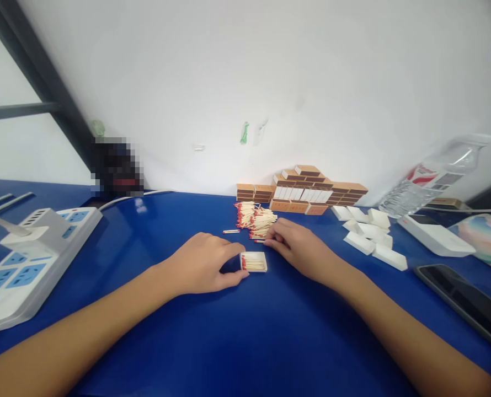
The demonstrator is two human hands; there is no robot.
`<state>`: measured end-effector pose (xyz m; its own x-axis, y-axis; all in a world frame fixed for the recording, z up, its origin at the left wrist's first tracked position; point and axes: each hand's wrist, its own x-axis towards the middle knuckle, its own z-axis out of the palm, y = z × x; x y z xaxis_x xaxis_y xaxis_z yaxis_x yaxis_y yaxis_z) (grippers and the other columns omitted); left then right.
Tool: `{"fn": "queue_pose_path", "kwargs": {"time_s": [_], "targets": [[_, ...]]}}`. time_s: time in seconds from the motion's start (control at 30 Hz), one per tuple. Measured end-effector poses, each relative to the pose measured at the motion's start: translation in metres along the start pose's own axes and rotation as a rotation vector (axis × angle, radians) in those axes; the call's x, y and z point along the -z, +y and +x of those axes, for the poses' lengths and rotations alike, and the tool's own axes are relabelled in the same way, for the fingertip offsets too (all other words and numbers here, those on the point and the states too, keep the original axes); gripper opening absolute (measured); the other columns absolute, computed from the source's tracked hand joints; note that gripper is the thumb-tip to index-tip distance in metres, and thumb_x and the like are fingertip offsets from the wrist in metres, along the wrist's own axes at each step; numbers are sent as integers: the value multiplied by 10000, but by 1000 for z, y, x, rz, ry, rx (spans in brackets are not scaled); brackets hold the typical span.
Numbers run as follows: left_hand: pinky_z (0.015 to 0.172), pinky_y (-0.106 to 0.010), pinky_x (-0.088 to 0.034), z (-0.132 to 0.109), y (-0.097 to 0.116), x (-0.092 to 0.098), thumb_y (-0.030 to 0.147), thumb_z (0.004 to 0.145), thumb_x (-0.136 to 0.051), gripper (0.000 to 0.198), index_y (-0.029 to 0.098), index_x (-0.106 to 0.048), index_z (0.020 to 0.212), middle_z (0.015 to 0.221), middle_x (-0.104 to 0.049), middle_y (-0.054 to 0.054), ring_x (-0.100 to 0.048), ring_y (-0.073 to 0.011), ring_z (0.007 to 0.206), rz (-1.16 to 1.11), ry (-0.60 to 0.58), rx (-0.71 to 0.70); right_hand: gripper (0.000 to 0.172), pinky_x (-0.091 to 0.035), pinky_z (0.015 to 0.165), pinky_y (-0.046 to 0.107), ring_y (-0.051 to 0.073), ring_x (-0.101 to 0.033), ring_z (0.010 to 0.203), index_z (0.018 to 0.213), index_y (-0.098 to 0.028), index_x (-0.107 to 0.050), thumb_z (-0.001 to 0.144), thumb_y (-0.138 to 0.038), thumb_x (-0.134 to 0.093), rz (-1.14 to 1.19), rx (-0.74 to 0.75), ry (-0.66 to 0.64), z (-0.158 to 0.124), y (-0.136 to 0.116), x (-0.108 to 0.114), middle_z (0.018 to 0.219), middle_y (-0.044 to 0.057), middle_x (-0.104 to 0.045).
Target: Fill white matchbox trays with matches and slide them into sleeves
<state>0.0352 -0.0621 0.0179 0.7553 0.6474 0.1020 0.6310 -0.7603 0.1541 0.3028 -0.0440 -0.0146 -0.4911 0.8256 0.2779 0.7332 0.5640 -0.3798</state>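
A small white matchbox tray (254, 269) lies on the blue table with red-headed matches in it. The thumb and forefinger of my left hand (206, 263) pinch its left end from front and back. At the near right edge of a heap of loose matches (259, 218), my right hand (297, 245) has its fingers bent together on a match (259, 241), whose red end pokes out to the left. The other fingers of that hand are curled and partly hidden. One stray match (230, 231) lies left of the heap.
Stacked matchboxes (301, 190) stand against the wall. To the right are several empty white trays (367, 231), a white device (436, 234), a phone (464, 300) and a leaning plastic bottle (436, 173). A power strip (34, 275) with a plugged-in adapter sits at left.
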Motion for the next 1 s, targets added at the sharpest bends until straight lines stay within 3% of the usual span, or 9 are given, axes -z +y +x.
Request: {"fn": "queue_pose_path", "kwargs": {"time_s": [0.23, 0.5, 0.7, 0.83, 1.0], "targets": [[606, -298, -400, 0, -3, 2, 480, 966, -586, 316, 223, -711, 1100, 815, -749, -16, -702, -208, 711, 36, 49, 20, 145, -442, 699, 302, 168, -565, 780, 906, -216, -548, 1042, -247, -506, 33, -57, -26, -1, -19, 9, 964, 42, -611], [601, -297, -400, 0, -3, -1, 467, 966, -584, 315, 218, -707, 1115, 832, -749, -25, -719, -220, 752, 53, 45, -2, 87, -432, 676, 293, 166, -573, 785, 951, -218, -600, 1021, -219, -549, 29, 40, -39, -10, -53, 10, 952, 38, -626], [619, -288, -403, 0, 1, 4, 485, 952, -606, 293, 229, -716, 1041, 809, -734, -11, -690, -190, 715, -34, 1, 16, 102, -443, 677, 291, 152, -575, 751, 994, -221, -646, 1021, -243, -550, 42, -22, 36, -5, -35, 7, 961, 36, -628], [605, -290, -385, 0, 4, 4, 475, 950, -609, 278, 229, -717, 1024, 812, -738, -11, -688, -190, 713, -42, -31, 7, 101, -442, 664, 294, 152, -563, 733, 1048, -226, -665, 1003, -252, -579, -18, -13, 17, -2, -19, 1, 958, 38, -617], [591, -298, -371, 0, 4, 5, 455, 956, -603, 266, 224, -707, 1035, 823, -743, -17, -690, -201, 717, 9, -21, -8, 92, -444, 672, 291, 154, -570, 755, 1024, -220, -649, 1009, -272, -575, -4, -4, 41, 2, -17, -2, 965, 40, -617]]}}
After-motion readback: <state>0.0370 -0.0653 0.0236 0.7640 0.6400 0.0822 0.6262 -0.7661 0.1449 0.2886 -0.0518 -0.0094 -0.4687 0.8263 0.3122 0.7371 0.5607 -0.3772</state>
